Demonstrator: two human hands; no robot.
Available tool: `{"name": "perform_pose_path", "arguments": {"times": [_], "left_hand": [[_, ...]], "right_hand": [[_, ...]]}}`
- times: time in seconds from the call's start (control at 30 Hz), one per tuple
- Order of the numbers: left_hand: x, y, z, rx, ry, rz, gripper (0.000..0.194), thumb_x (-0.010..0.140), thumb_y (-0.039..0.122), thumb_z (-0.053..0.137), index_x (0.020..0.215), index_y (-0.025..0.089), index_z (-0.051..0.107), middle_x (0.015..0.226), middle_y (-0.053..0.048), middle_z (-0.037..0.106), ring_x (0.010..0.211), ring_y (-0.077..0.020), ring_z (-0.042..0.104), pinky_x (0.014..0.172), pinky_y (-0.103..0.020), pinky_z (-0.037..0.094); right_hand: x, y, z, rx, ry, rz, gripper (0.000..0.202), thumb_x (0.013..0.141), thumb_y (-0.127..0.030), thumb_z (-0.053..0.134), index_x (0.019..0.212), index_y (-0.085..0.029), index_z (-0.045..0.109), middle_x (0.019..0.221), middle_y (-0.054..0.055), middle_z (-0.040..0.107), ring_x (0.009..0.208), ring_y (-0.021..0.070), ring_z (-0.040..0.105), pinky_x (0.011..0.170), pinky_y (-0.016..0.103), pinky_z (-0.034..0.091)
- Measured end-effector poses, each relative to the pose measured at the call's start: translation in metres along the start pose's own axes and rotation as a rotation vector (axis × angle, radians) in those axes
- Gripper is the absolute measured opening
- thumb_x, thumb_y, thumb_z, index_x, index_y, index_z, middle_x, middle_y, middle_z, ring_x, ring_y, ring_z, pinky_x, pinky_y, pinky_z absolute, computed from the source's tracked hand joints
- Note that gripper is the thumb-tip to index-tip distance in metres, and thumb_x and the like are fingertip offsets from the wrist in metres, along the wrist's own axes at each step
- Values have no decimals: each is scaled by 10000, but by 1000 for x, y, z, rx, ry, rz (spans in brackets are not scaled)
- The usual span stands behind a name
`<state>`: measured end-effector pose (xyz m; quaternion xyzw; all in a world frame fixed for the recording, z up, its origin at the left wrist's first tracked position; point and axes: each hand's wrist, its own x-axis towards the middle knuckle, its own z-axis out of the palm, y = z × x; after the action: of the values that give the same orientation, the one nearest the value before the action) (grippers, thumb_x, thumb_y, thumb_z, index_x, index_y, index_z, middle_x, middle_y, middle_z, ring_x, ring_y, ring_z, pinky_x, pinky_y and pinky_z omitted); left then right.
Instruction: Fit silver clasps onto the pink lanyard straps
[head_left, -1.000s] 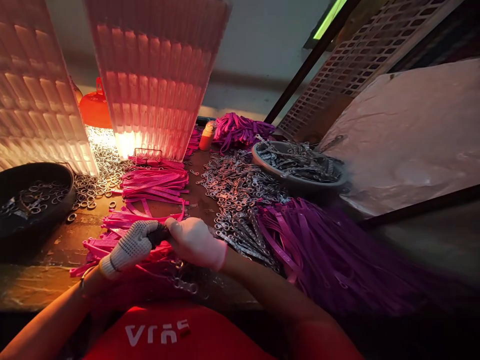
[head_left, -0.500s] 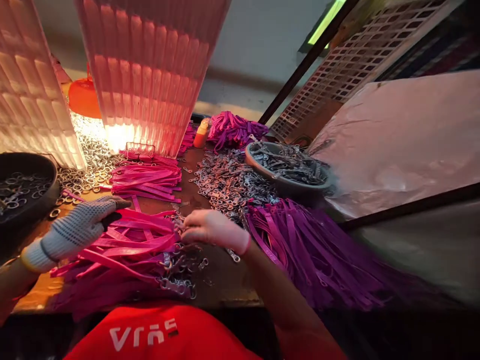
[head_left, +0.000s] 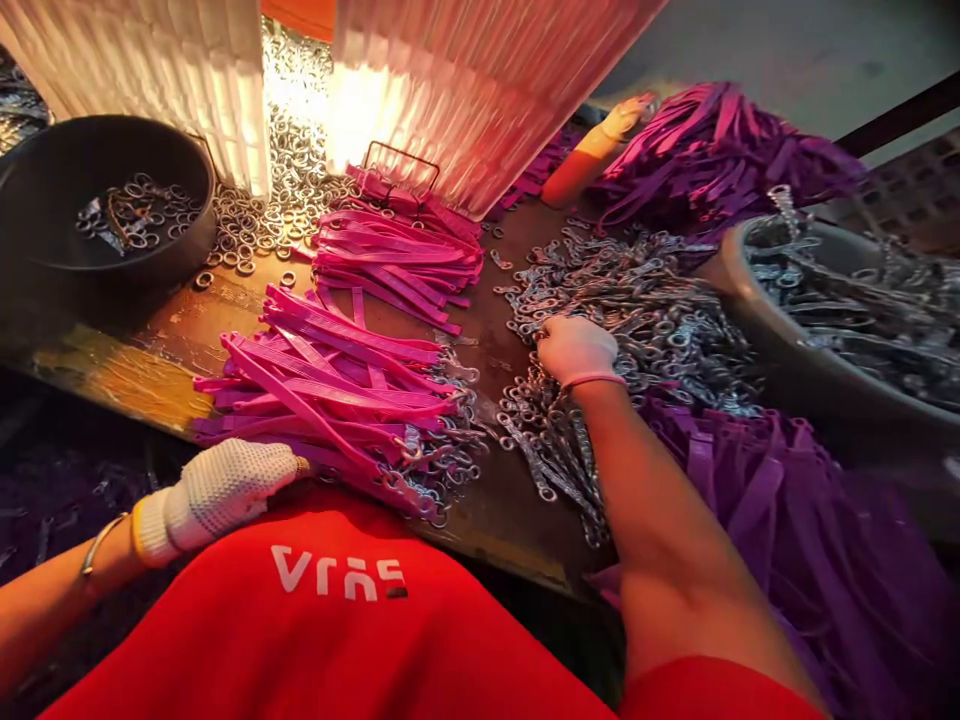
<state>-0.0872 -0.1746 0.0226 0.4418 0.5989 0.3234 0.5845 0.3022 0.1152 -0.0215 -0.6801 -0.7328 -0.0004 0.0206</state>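
Observation:
My right hand (head_left: 577,350), in a thin white glove, is curled at the near left side of a pile of metal hooks with ring ends (head_left: 645,290). Its fingertips are hidden among them, so what they grip cannot be made out. My left hand (head_left: 229,490), in a dotted knit glove, is closed low at the table's front edge, close to my red shirt. Anything in its fingers is hidden. Just beyond it lies a stack of pink straps (head_left: 337,370) with metal hooks on their right ends. A second pink strap bundle (head_left: 397,250) lies behind.
A black pan (head_left: 195,235) with metal rings stands at left, beside loose rings (head_left: 247,230). Ribbed translucent panels (head_left: 465,100) rise at the back. A bowl of hooks (head_left: 795,330), purple straps (head_left: 810,490), another purple heap (head_left: 720,150) and an orange bottle (head_left: 585,165) are right.
My view has turned down. My right hand has gone from the pink straps' hook ends rightward to the loose hook pile. My left hand has left the straps for the table's front edge.

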Motion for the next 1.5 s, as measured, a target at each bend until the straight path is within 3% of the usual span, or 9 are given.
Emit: {"name": "perform_pose_path", "arguments": {"times": [0.1,0.23,0.4,0.47,0.63,0.77,1.0,1.27,1.5], "left_hand": [[8,-22,20,153,-91,118,220,678,83,762,837,236,763,848,-79,705,943,-284,650,823,-294,491],[17,-46,39,38,29,143,223,698,60,735,835,236,734,791,-80,665,942,-279,647,749,-266,491],[17,-53,40,530,-102,287,212,806,168,607,981,223,713,912,-100,704,937,-281,661,807,-370,531],[15,-46,37,567,-143,300,170,847,230,576,953,202,705,933,-110,700,917,-273,656,819,-408,536],[2,-4,31,97,-87,128,289,949,442,524,817,195,594,663,-5,561,563,-122,502,499,-218,426],[-2,33,35,-517,-35,-95,364,775,488,755,797,176,569,585,55,461,438,-39,313,391,-151,227],[16,50,56,-611,-69,43,365,709,442,818,865,158,650,570,58,472,434,-36,336,403,-162,262],[40,61,51,-44,51,368,209,794,354,708,756,156,656,711,-23,640,649,-121,514,586,-217,421],[46,85,43,-219,-210,67,172,805,352,593,793,180,597,616,10,542,449,-79,382,402,-199,246]], "right_hand": [[-11,-13,-11,51,26,-57,238,906,-254,558,897,-126,759,932,206,714,890,263,678,775,396,444],[-54,-48,-37,321,160,-224,247,911,-245,540,1054,-159,721,950,121,748,859,234,685,794,337,482],[-125,-101,-71,547,299,-491,209,970,-262,516,1107,-215,666,1030,77,731,956,221,677,871,333,502],[-147,-117,-80,597,316,-537,203,988,-252,500,1125,-225,647,1019,72,715,952,214,666,865,335,503],[-192,-141,-95,719,266,-549,216,987,-197,489,1156,-243,615,996,56,674,926,200,641,829,331,496],[-216,-154,-98,855,161,-562,226,958,-182,531,1166,-232,603,946,30,673,862,169,638,783,290,499],[-215,-176,-87,995,46,-451,240,919,-197,568,1147,-214,640,1041,32,722,942,165,657,857,275,500],[-197,-170,-77,1008,73,-437,183,958,-212,529,1063,-220,679,1008,31,738,932,171,670,841,280,498],[-172,-155,-86,756,178,-654,409,909,-126,501,1305,-201,572,1138,96,668,1008,224,607,862,348,479]]}}
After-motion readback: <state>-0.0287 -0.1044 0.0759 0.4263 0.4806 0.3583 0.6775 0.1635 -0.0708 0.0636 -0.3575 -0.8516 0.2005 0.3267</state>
